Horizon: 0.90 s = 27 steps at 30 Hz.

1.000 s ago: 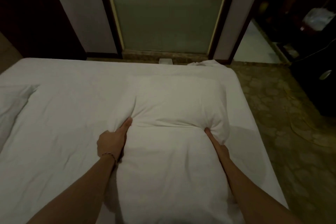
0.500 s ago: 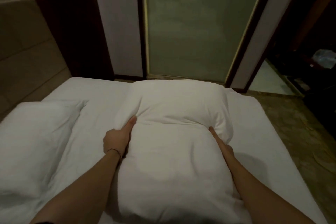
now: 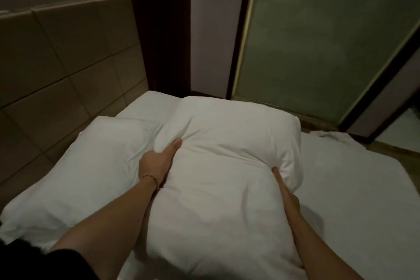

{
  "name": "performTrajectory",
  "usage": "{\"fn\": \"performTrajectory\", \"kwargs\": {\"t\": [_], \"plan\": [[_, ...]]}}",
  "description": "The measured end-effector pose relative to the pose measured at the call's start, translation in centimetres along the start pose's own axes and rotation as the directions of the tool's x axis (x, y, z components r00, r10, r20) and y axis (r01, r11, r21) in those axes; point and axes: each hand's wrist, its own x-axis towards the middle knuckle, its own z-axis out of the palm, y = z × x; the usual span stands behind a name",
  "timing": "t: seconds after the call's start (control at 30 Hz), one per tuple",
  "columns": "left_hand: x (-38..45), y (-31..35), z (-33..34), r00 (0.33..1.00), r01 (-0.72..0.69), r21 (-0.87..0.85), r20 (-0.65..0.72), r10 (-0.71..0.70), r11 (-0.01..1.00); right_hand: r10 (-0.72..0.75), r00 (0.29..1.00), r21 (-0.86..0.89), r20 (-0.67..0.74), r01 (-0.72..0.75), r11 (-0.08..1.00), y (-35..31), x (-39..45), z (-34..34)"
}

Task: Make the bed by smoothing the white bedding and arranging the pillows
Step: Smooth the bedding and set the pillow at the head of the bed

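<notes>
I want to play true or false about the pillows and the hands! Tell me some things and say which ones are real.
1. Both hands hold the same pillow. True: the left hand grips its left side and the right hand its right side.
2. There is only one pillow on the bed. False: a second pillow lies to the left, by the headboard.
3. The sheet is blue. False: it is white.
4. The left wrist wears a thin bracelet. True.
5. The held pillow is on the floor. False: it is over the bed.
</notes>
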Motion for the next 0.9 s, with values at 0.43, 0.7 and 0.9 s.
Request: {"fn": "performTrajectory", "kwargs": {"t": [0.43, 0.7, 0.9], "plan": [[18.2, -2.1, -1.7, 0.997, 0.068, 0.008, -0.048, -0.068, 0.998, -0.032, 0.999, -0.069, -0.029, 0.03, 0.997, -2.1, 6.1, 17.2], [27.3, -9.6, 0.9, 0.974, 0.156, 0.103, 0.152, -0.171, 0.982, 0.06, 0.995, -0.185, -0.078, -0.073, 0.98, 2.8, 10.7, 22.0], [28.1, -7.3, 3.6, 0.971, -0.233, 0.261, 0.112, 0.21, 0.937, -0.223, 0.944, -0.451, -0.243, 0.094, 0.888, 1.5, 10.0, 23.7]]}}
